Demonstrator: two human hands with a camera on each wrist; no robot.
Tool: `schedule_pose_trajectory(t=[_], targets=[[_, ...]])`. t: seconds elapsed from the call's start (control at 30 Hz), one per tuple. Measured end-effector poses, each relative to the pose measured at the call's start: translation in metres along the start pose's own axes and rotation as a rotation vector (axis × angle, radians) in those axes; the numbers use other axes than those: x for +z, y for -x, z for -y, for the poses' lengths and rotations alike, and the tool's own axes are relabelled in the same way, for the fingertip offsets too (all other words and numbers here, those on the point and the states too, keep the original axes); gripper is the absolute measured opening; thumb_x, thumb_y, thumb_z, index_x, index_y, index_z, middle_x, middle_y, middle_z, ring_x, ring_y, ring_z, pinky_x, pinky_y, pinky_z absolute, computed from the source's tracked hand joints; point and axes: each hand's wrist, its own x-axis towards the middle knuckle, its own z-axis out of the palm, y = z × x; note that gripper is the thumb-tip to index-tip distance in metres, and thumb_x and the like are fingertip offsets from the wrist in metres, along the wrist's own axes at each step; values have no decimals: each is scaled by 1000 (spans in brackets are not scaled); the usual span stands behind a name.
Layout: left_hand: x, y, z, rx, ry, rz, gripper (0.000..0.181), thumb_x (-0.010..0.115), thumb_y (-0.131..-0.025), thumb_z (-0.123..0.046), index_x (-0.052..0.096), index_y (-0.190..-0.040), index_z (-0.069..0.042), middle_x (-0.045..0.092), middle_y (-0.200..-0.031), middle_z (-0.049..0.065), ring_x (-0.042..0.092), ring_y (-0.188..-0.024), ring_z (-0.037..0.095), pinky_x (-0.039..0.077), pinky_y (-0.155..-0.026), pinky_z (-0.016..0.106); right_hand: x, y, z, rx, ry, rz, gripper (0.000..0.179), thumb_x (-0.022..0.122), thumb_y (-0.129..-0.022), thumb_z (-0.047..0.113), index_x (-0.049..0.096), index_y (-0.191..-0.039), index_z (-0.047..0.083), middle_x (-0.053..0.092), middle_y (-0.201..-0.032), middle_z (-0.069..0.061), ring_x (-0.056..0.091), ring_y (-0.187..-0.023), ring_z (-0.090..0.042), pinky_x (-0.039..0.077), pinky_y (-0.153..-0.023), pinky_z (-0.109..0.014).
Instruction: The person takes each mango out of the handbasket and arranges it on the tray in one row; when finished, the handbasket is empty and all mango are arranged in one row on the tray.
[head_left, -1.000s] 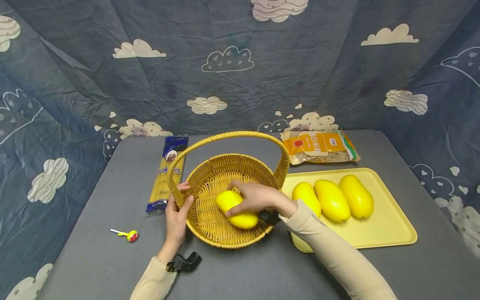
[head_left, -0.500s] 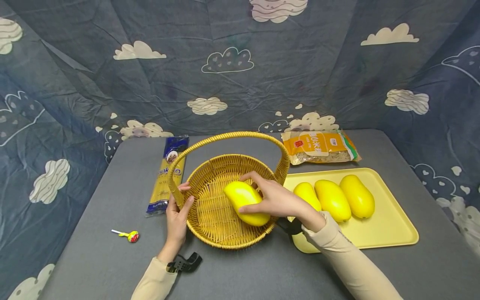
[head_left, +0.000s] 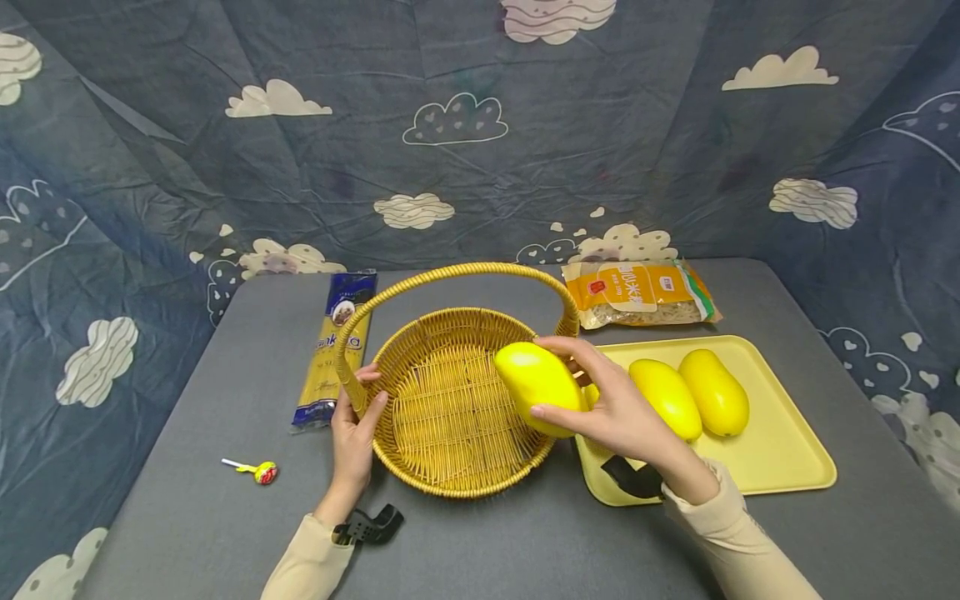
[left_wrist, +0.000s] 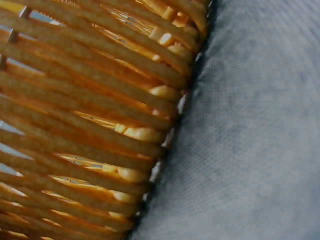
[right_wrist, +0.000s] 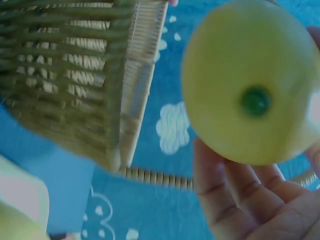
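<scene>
A yellow mango (head_left: pixel 536 383) is held up over the right rim of the wicker basket (head_left: pixel 450 417). My right hand (head_left: pixel 626 417) grips it, thumb on the near side and fingers on the far side. In the right wrist view, the end of that mango (right_wrist: pixel 235 60) shows a dark green spot. My left hand (head_left: pixel 352 454) holds the basket's left side at the foot of its arched handle (head_left: pixel 465 269). Only the woven wall of the basket (left_wrist: pixel 90 95) and grey cloth appear in the left wrist view. The basket's visible floor is bare.
Right of the basket lies a pale yellow tray (head_left: pixel 783 450) with mangoes (head_left: pixel 712 392), one mostly hidden behind my right hand. An orange food packet (head_left: pixel 641 293) sits behind it. At left are a blue-and-yellow pasta packet (head_left: pixel 330 358) and a lollipop (head_left: pixel 262 472).
My right hand has lifted the mango out of the basket's inside and carried it rightward to above the right rim. My left hand and the basket have stayed in place.
</scene>
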Motion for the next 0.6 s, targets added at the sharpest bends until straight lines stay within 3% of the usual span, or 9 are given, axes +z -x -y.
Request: schedule_pose_trajectory(t=[0.23, 0.6], targets=[[0, 0, 0, 5, 3, 0, 23, 52, -93, 6, 47, -115, 13, 48, -130, 19, 41, -126, 23, 28, -106, 28, -20, 19, -7, 41, 10, -168, 78, 84, -68, 2, 47, -136, 14, 51, -127, 2, 54, -92, -16, 43, -74, -29], [0, -1, 0, 9, -6, 5, 23, 52, -93, 6, 48, -115, 13, 50, -130, 17, 41, -126, 22, 28, -106, 29, -47, 40, -22, 155, -7, -396, 78, 76, -75, -5, 41, -142, 14, 46, -129, 5, 51, -88, -16, 42, -69, -21]])
